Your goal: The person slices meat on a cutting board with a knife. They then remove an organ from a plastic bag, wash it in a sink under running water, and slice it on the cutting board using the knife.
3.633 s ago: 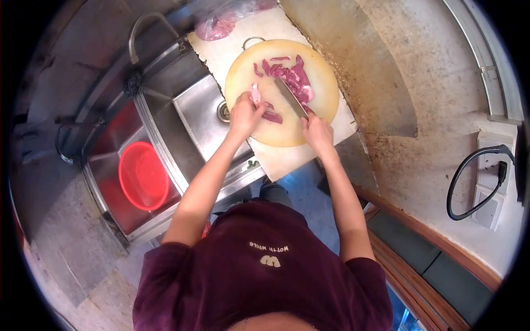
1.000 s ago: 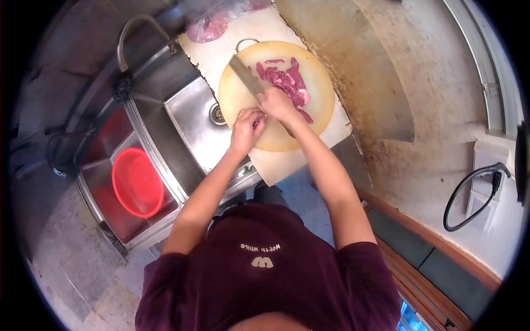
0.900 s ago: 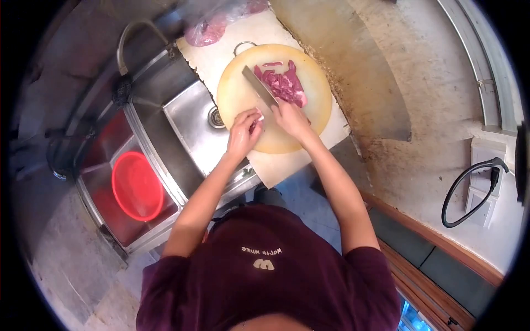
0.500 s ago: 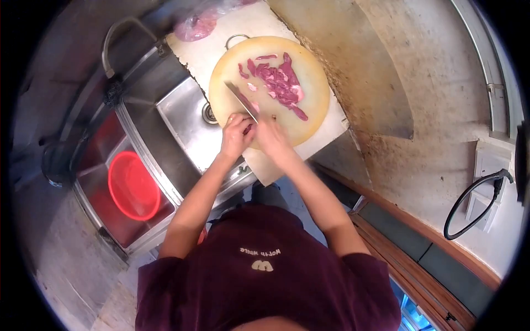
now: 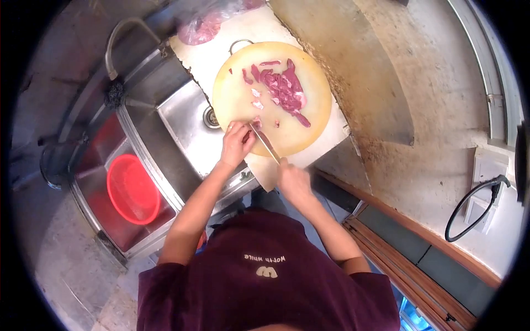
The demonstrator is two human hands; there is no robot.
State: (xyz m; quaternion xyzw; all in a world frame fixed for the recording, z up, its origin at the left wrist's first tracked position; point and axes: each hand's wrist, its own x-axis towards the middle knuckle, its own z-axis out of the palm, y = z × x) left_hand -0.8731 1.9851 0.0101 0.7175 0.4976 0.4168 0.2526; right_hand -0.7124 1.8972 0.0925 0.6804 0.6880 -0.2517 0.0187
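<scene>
A round yellowish cutting board carries a heap of cut red meat on its far right part, with small pale scraps near the middle. My right hand is wrapped round the handle of a knife, off the board's near edge. The blade points up and left, its tip by a small piece of meat. Curled beside that piece, at the board's near left edge, is my left hand. Its fingertips press on meat that they mostly hide.
Left of the board lies a steel sink with a curved faucet. A red basin stands in the further left basin. Behind the board is a plastic bag of meat. A stained wall rises on the right.
My right hand has drawn the knife back towards my body, from over the board to beyond its near edge. The left hand has stayed near the same place. More pale scraps show mid-board.
</scene>
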